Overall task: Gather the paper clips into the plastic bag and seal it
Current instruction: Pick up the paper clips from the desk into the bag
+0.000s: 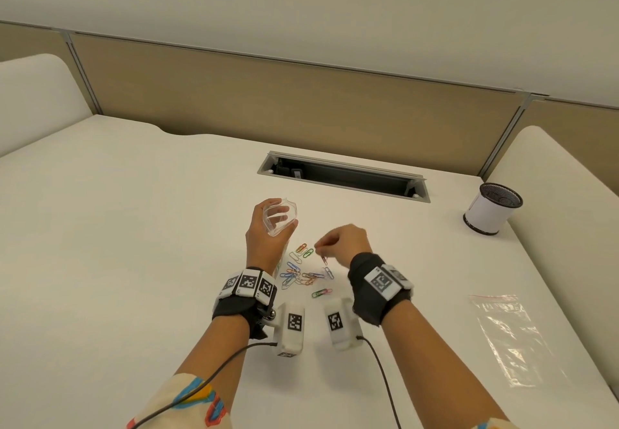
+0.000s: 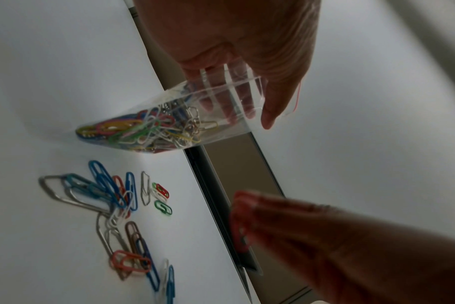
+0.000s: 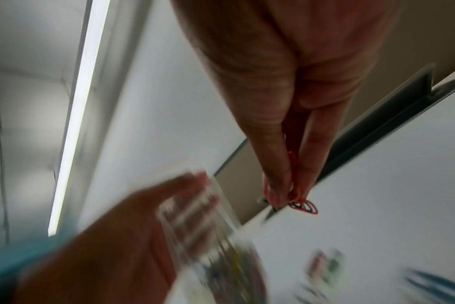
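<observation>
My left hand (image 1: 268, 227) holds a clear plastic bag (image 1: 279, 215) upright by its open mouth, fingers curled inside the rim. In the left wrist view the bag (image 2: 169, 123) has several coloured paper clips in its bottom. My right hand (image 1: 338, 242) hovers just right of the bag and pinches red paper clips (image 3: 303, 206) between thumb and forefinger. Several loose coloured paper clips (image 1: 303, 272) lie on the white table between my wrists; the left wrist view shows these loose clips (image 2: 117, 205) below the bag.
A second flat plastic bag (image 1: 509, 334) lies at the table's right edge. A black mesh pen cup (image 1: 490, 207) stands at the back right. An open cable slot (image 1: 345, 175) runs across the table behind my hands.
</observation>
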Action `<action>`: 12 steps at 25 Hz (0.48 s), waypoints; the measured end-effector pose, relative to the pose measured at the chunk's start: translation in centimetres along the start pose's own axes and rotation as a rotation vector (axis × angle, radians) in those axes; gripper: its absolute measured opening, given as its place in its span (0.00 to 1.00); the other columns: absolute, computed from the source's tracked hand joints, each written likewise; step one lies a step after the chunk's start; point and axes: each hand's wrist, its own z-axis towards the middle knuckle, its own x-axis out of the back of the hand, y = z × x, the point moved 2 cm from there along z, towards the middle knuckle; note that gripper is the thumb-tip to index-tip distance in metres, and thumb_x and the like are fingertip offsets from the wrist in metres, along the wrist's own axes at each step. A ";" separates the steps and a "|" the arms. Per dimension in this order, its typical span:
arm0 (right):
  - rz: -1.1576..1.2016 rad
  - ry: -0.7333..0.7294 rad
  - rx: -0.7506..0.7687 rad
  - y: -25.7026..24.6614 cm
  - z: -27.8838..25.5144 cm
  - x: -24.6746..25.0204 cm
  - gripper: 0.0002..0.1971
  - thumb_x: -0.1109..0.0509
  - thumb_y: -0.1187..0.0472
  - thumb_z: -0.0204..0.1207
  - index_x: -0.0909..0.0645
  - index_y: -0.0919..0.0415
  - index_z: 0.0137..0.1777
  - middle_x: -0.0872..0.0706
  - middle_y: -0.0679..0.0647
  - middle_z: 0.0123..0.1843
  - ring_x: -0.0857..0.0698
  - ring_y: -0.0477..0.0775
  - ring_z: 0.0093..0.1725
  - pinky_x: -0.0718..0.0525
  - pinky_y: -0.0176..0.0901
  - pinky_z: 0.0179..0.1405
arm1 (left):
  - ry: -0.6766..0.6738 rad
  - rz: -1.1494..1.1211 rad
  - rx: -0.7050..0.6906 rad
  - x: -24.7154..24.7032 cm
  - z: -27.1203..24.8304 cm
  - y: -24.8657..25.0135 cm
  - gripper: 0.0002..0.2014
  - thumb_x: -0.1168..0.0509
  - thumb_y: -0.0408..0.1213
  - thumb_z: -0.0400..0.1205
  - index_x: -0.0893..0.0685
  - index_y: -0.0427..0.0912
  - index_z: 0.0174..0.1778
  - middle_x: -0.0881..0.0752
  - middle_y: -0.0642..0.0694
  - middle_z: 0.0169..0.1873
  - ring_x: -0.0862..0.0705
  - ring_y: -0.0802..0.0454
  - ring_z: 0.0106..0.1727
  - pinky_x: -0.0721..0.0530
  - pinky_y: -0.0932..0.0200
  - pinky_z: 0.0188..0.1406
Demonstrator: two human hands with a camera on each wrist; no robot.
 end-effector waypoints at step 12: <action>-0.060 0.046 0.249 -8.2 0.5 0.4 0.08 0.29 0.63 0.75 0.12 0.62 0.51 0.10 0.58 0.53 0.14 0.54 0.52 0.18 0.40 0.55 | -0.044 0.122 0.067 -1.4 -0.7 0.3 0.28 0.27 0.36 0.74 0.29 0.43 0.68 0.17 0.47 0.55 0.16 0.50 0.55 0.17 0.54 0.57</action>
